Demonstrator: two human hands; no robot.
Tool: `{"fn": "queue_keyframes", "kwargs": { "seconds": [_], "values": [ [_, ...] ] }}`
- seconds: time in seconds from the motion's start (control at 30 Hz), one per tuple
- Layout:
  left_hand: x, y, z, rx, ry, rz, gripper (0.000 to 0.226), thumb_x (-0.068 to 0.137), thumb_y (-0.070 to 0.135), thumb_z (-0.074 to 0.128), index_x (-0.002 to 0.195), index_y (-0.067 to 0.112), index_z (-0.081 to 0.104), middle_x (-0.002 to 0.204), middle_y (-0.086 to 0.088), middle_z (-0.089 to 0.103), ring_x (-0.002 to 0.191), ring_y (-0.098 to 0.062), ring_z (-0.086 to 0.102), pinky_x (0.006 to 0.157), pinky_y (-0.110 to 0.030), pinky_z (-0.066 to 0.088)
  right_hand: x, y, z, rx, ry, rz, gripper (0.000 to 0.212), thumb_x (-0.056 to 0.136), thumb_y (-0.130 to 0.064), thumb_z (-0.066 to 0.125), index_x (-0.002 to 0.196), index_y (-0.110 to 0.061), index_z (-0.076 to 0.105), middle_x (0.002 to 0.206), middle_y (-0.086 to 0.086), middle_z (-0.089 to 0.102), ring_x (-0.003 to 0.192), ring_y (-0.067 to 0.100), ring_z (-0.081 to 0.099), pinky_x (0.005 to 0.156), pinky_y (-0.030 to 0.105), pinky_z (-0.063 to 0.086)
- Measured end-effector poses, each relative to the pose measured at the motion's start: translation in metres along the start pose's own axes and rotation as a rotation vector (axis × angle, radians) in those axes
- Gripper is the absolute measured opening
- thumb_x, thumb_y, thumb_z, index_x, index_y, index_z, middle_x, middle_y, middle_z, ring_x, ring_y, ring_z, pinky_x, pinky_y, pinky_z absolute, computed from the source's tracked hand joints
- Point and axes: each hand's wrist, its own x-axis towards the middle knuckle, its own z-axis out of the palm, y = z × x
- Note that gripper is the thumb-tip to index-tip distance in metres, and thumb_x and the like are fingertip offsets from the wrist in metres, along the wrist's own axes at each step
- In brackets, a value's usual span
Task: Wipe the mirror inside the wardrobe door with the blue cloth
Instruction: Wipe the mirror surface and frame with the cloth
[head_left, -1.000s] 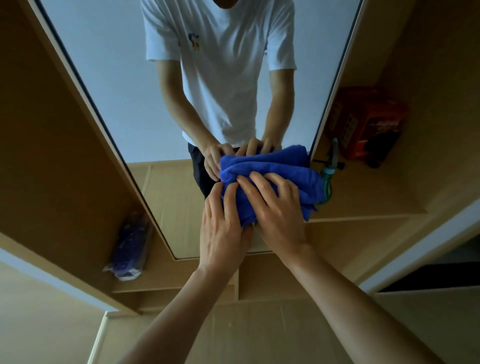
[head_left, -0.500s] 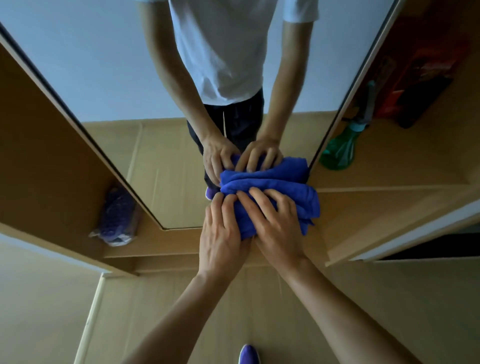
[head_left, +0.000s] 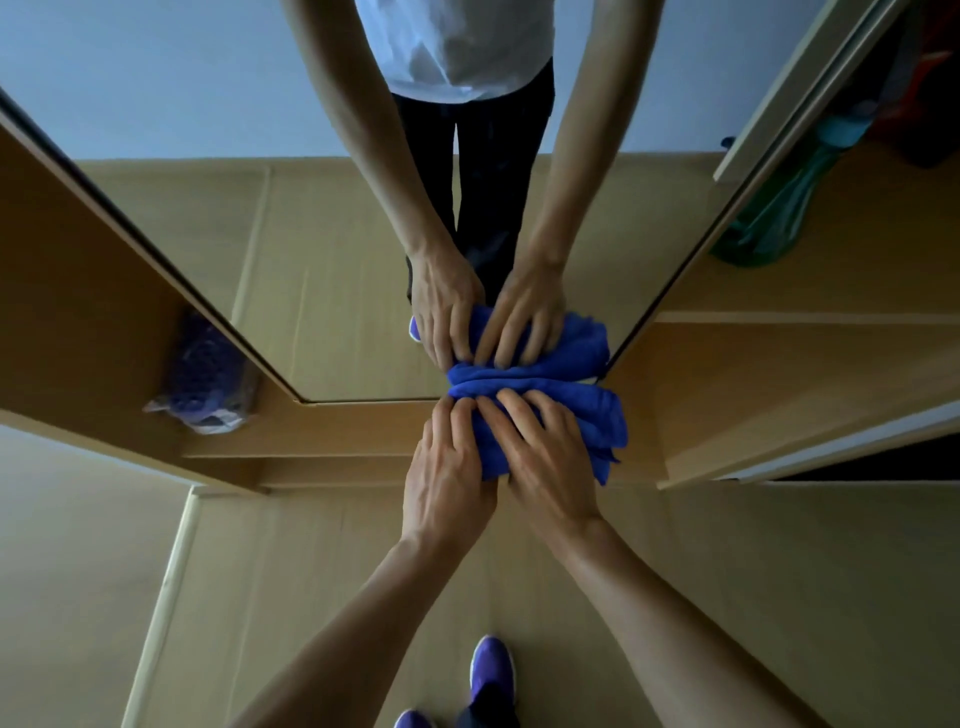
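A bunched blue cloth (head_left: 597, 415) lies against the mirror (head_left: 322, 260) at its lower right corner, just above the bottom edge of the glass. My left hand (head_left: 449, 467) presses the cloth's left part with straight fingers. My right hand (head_left: 545, 457) lies flat over its middle, fingers spread and pointing up. Both hands touch each other side by side. The mirror shows the reflection of my two hands, the cloth, my arms, a white shirt and dark trousers.
The wooden wardrobe door frame (head_left: 104, 322) surrounds the mirror. A purple packet (head_left: 208, 384) lies on a low shelf at the left. A green spray bottle (head_left: 769, 218) and red and dark items stand on the shelf at the right. My purple shoes (head_left: 491, 670) are on the wood floor below.
Both hands have slid the cloth down the mirror from its middle to the bottom right corner. The view has tilted downward, so my shoes and more floor show.
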Motion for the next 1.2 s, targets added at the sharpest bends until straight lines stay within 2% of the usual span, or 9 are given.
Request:
{"fn": "queue_keyframes", "kwargs": {
  "seconds": [0.2, 0.37, 0.5, 0.57, 0.67, 0.77, 0.9, 1.07, 1.2],
  "values": [
    [0.006, -0.008, 0.006, 0.039, -0.113, -0.046, 0.051, 0.084, 0.007, 0.065, 0.132, 0.004, 0.048, 0.129, -0.01, 0.051, 0.11, -0.029, 0.057, 0.086, -0.041, 0.054, -0.001, -0.002, 0.003, 0.048, -0.151, 0.056, 0.049, 0.091, -0.014, 0.04, 0.138, -0.019, 0.054, 0.135, 0.002, 0.058, 0.124, 0.026, 0.054, 0.105, 0.042, 0.045],
    [0.007, -0.004, 0.007, 0.02, -0.165, -0.112, 0.052, 0.083, 0.009, 0.064, 0.132, 0.007, 0.045, 0.128, -0.008, 0.049, 0.113, -0.027, 0.056, 0.084, -0.042, 0.055, 0.002, -0.001, -0.006, 0.106, -0.215, 0.081, 0.05, 0.087, -0.012, 0.044, 0.134, -0.018, 0.058, 0.131, 0.0, 0.061, 0.121, 0.024, 0.056, 0.106, 0.041, 0.044],
    [-0.004, 0.007, 0.002, 0.081, -0.29, -0.17, 0.058, 0.082, 0.017, 0.065, 0.135, 0.011, 0.043, 0.125, -0.008, 0.047, 0.113, -0.03, 0.055, 0.083, -0.042, 0.052, -0.003, 0.005, -0.023, 0.132, -0.424, 0.057, 0.048, 0.089, -0.014, 0.054, 0.135, -0.025, 0.054, 0.129, -0.007, 0.058, 0.11, 0.021, 0.054, 0.098, 0.037, 0.042],
    [-0.013, 0.016, -0.008, 0.081, -0.322, -0.165, 0.061, 0.081, 0.023, 0.068, 0.136, 0.014, 0.043, 0.126, -0.007, 0.045, 0.115, -0.03, 0.055, 0.084, -0.041, 0.053, -0.009, 0.006, -0.041, 0.111, -0.452, 0.055, 0.047, 0.087, -0.019, 0.057, 0.133, -0.027, 0.054, 0.127, -0.008, 0.057, 0.107, 0.022, 0.055, 0.093, 0.037, 0.042],
    [-0.018, 0.033, -0.027, 0.071, -0.253, -0.114, 0.066, 0.078, 0.032, 0.073, 0.136, 0.019, 0.044, 0.132, -0.004, 0.041, 0.119, -0.029, 0.051, 0.083, -0.04, 0.053, -0.006, 0.005, -0.075, 0.09, -0.418, 0.084, 0.052, 0.082, -0.023, 0.064, 0.132, -0.028, 0.055, 0.125, -0.008, 0.058, 0.106, 0.023, 0.055, 0.089, 0.037, 0.042],
    [-0.019, 0.057, -0.052, 0.068, -0.164, -0.003, 0.076, 0.076, 0.034, 0.073, 0.142, 0.019, 0.041, 0.145, -0.004, 0.037, 0.127, -0.028, 0.046, 0.092, -0.039, 0.051, 0.006, 0.001, -0.112, 0.046, -0.361, 0.081, 0.059, 0.077, -0.024, 0.066, 0.134, -0.023, 0.052, 0.124, -0.003, 0.058, 0.105, 0.025, 0.055, 0.09, 0.041, 0.044],
    [-0.021, 0.093, -0.094, 0.148, -0.02, 0.152, 0.077, 0.081, 0.031, 0.069, 0.149, 0.01, 0.04, 0.159, -0.012, 0.032, 0.143, -0.031, 0.035, 0.113, -0.039, 0.04, 0.025, -0.006, -0.165, 0.038, -0.181, 0.046, 0.041, 0.09, -0.019, 0.055, 0.13, -0.013, 0.056, 0.119, 0.004, 0.061, 0.102, 0.025, 0.057, 0.089, 0.039, 0.047],
    [-0.013, 0.135, -0.155, 0.178, 0.194, 0.322, 0.057, 0.083, 0.022, 0.07, 0.136, 0.008, 0.053, 0.144, -0.009, 0.051, 0.136, -0.03, 0.045, 0.11, -0.041, 0.043, 0.046, -0.009, -0.235, 0.052, -0.039, -0.001, 0.053, 0.081, -0.012, 0.063, 0.133, -0.012, 0.053, 0.124, 0.004, 0.058, 0.108, 0.022, 0.055, 0.096, 0.036, 0.046],
    [-0.005, 0.166, -0.201, 0.129, 0.295, 0.415, 0.056, 0.076, 0.02, 0.081, 0.127, 0.011, 0.058, 0.132, -0.005, 0.057, 0.125, -0.025, 0.05, 0.102, -0.042, 0.048, 0.062, -0.009, -0.287, 0.039, 0.071, -0.037, 0.054, 0.081, -0.018, 0.065, 0.133, -0.012, 0.052, 0.124, 0.005, 0.059, 0.11, 0.023, 0.056, 0.096, 0.039, 0.047]
  ]
}}
